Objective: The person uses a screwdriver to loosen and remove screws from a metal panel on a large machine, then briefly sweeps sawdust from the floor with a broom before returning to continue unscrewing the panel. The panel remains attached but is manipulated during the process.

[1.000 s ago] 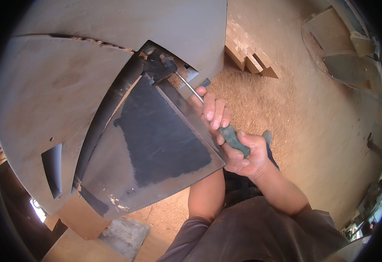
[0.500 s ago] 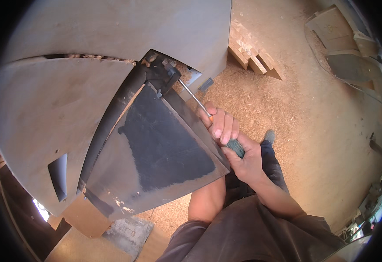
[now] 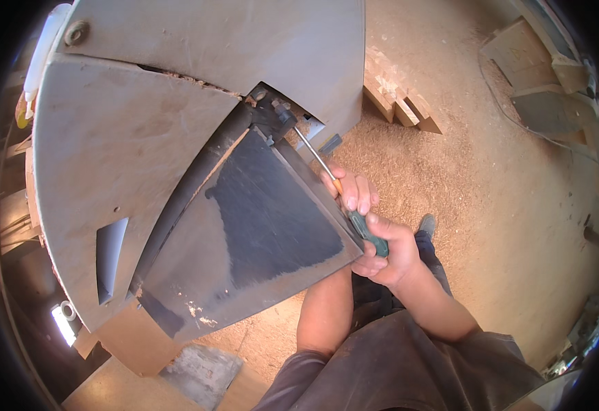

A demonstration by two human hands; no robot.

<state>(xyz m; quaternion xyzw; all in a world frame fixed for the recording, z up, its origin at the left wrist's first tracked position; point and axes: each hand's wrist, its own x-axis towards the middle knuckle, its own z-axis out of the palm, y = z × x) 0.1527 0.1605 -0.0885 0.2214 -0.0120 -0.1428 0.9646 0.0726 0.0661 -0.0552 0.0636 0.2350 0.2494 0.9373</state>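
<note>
A long screwdriver with a steel shaft, orange collar and dark green handle slants from my hands up to a dark metal fitting in the machine's recess. At the front of the handle, my left hand is closed around the collar; its forearm passes beneath the dark metal plate. My right hand grips the rear of the handle, thumb laid along it. Both hands are just off the plate's right edge. How the tip meets the fitting is too small to tell.
A large grey machine housing fills the left and top, with a slot and a triangular opening. Wood blocks lie on the sawdust-covered floor beyond my hands. More boards stand at the far right.
The view has shifted, so the machine sits further right. My right hand's fingers have loosened and re-wrapped around the handle, with the thumb now further forward. My left hand still holds the collar.
</note>
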